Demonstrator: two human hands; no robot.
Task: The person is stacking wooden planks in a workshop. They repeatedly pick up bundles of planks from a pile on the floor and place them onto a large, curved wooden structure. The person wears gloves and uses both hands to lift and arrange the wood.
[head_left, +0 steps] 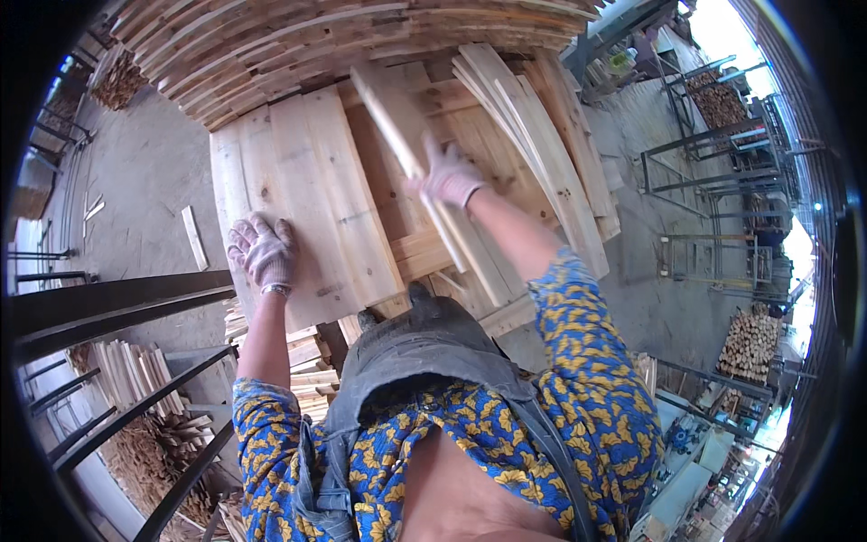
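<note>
My left hand point(262, 250), in a pale work glove, lies on the left part of a wide, light wooden panel point(312, 190), its fingers stretched over the surface. My right hand point(449, 173), gloved too and smeared by motion, grips a long narrow wooden board point(386, 113) tilted up to the right of the panel. Under this board lie more planks point(461, 126), partly hidden by it and by my arm. Several long pale boards point(533, 135) are heaped on the right side of the pile, some of them bowed.
A tall stack of boards point(343, 45) rises at the far side. Dark metal rails point(117, 312) run in from the left above bundled offcuts point(153, 452). Metal frames point(713, 167) and a log-like wood stack point(752, 345) stand to the right. A loose strip point(194, 238) lies on the floor.
</note>
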